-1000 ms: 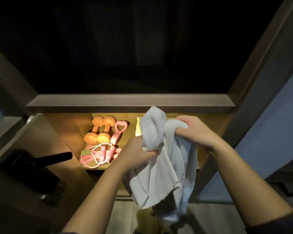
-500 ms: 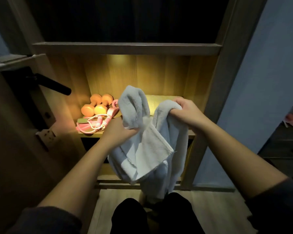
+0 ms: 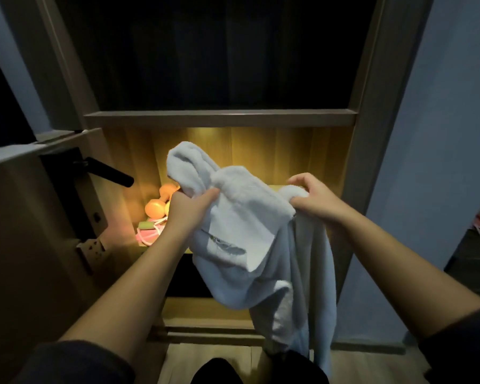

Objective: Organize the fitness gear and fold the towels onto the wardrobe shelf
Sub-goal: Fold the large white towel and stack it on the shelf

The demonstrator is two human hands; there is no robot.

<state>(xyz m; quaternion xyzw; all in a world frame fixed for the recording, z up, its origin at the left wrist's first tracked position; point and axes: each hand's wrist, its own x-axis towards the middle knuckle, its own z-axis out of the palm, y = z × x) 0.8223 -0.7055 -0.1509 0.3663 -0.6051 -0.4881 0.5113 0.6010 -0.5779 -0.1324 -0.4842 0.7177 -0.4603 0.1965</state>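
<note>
Fingers of the left hand [image 3: 190,210] and right hand [image 3: 315,199] grip the pale towel [image 3: 247,231]; its label shows no readable writing.

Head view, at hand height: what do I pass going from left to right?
In order: black door handle → orange dumbbells → left hand → pale towel → right hand → blue wall.

One pale towel [image 3: 247,225] at centre, two hands on it, left hand [image 3: 190,210] at 9 o'clock, right hand [image 3: 316,200] at 3 o'clock, two orange dumbbells [image 3: 155,207] partly hidden at 9 o'clock, one pink skipping rope [image 3: 147,235], one black door handle [image 3: 108,171] at 10 o'clock
</note>
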